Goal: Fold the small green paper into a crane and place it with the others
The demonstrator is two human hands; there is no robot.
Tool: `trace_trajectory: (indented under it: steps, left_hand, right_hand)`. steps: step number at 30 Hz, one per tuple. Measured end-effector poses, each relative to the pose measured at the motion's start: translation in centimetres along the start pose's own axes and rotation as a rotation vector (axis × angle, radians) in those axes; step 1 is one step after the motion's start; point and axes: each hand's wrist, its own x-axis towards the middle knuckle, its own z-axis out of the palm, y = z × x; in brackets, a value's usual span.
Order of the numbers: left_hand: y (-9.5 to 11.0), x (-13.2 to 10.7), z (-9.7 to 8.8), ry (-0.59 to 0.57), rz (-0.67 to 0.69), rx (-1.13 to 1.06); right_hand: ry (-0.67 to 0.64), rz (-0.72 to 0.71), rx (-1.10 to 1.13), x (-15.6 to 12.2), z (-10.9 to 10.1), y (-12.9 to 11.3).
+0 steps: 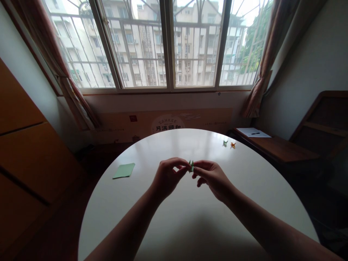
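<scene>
A small piece of folded green paper (191, 166) is pinched between my two hands above the middle of the white round table (168, 224). My left hand (170, 177) grips its left side between thumb and fingertips. From the right, my right hand (213, 177) pinches the other side with thumb and forefinger, its lower fingers curled below. Two thin points of the paper stick up between the hands; the fingertips cover much of the rest.
Green square paper sheets (124, 170) lie at the table's left. Toward the back right stand a green folded paper bird (225, 143) and an orange one (233, 145). Beyond are a wooden chair (320, 127) and white paper (251, 132) with a pen (255, 133).
</scene>
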Motion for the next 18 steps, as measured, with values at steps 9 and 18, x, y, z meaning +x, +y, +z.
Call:
trace_trajectory:
  steps: [9,18]
  left_hand:
    - [-0.21,0.15,0.19,0.003,0.049,0.095]
    - [-0.39,0.24,0.36,0.041,-0.130,-0.009]
  right_hand:
    - [-0.069,0.089,0.019,-0.11,-0.36,-0.62]
    - [-0.046,0.130,-0.046,0.02,-0.35,-0.76]
